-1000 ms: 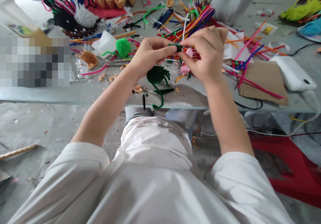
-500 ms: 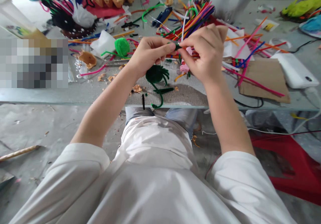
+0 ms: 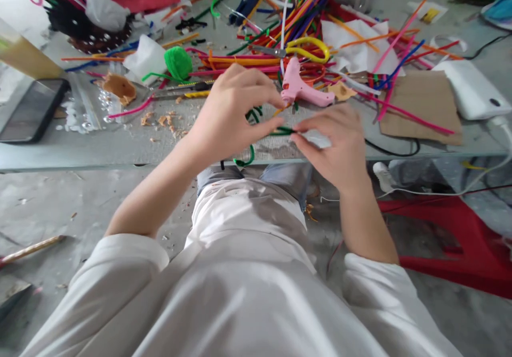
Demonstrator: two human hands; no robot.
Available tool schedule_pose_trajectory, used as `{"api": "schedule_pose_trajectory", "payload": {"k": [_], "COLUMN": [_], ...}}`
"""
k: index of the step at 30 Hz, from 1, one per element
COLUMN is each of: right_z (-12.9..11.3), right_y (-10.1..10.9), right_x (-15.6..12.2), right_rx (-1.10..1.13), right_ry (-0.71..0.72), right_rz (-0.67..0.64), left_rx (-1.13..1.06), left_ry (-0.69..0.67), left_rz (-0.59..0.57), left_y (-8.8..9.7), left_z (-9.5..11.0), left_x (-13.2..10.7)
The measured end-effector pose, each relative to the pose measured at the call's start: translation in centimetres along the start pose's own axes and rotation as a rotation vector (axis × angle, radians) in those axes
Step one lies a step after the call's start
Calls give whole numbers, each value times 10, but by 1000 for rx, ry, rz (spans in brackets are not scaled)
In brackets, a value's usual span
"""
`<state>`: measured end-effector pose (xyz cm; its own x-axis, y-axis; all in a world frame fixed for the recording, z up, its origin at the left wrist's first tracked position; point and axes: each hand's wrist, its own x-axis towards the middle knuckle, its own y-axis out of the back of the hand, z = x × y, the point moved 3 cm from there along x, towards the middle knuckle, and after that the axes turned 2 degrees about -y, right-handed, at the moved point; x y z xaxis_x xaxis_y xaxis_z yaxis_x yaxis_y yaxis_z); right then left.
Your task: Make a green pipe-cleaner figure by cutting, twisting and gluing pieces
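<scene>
Head-camera view, looking down over a white long-sleeved top at two bare hands above the front edge of a grey tabletop (image 3: 80,159). The left hand (image 3: 228,119) and right hand (image 3: 334,143) meet at a short dark green chenille stem (image 3: 283,131). Both hands hold it in a narrow pinch, the left fingers (image 3: 262,125) at one end and the right fingers (image 3: 308,133) at the other. A curved green chenille strand (image 3: 245,162) shows below the left hand; any link to the pinched stem is hidden. Just beyond the hands lies a pink hot glue gun (image 3: 302,90), and past it a pair of yellow-handled steel scissors (image 3: 308,50) rests on a heap of multicoloured chenille stems (image 3: 304,10). At left, a ball of green yarn (image 3: 178,62) lies near a tan foam scrap (image 3: 119,87). At right lies a brown cardboard sheet (image 3: 416,103).
</scene>
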<state>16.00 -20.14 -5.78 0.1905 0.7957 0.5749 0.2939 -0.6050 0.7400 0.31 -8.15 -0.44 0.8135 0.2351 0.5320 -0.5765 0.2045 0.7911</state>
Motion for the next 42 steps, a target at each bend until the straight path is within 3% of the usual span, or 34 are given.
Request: {"api": "schedule_pose_trajectory", "payload": {"k": [3,6,11,16,24,34,42], "right_z": [3,3,3,6,9,13,13], "right_y": [-7,-7,4,1,11,19,18], "right_x": [-23,-29,-34,-41,-46,-56,-56], "right_rx": [30,55,43,39,110,126,147], "right_ry": [-46,-74,-132,-157,-221,-248,-255], "right_rz": [-88,-121,-49,9,131,193,222], "left_rx": [49,64,56,67,-16,-79,-84], "left_ry": [12,60,76,66,148,278,227], "left_rz": [-123,-248,-306,-387,-401,-432,-445], "left_y": [-19,-35,-41,-48,-52,-53,-56], "left_z": [10,11,10,10,5,-6,-4], "left_x": [-12,-15,-5,2,6,15,17]}}
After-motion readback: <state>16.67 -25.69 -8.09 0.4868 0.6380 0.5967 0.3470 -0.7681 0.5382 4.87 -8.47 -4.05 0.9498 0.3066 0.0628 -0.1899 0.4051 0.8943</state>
